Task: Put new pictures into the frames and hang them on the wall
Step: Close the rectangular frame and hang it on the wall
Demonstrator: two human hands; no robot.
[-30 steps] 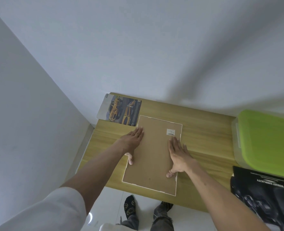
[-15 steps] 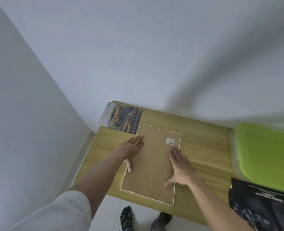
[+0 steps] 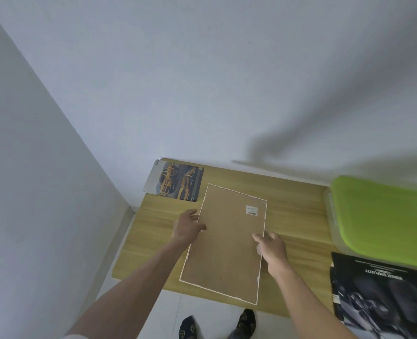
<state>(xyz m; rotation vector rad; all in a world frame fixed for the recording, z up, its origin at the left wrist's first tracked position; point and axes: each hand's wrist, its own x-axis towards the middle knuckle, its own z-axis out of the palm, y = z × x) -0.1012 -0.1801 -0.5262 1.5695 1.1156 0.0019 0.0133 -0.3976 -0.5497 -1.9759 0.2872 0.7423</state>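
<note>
A white picture frame lies face down on the wooden table, its brown backing board with a small white label facing up. My left hand grips the frame's left edge, thumb on top of the board. On the right edge, my right hand holds the frame the same way. A picture of yellow cars lies at the table's far left corner. A dark poster with white lettering lies at the right, near the table's front.
A clear storage box with a lime green lid stands at the right of the table. White walls meet in a corner at the left behind the table. My feet in dark socks show on the pale floor below the table's front edge.
Both hands went from lying flat on the backing board to gripping the frame's left and right edges. The frame sits slightly closer to me and overhangs the table's front edge.
</note>
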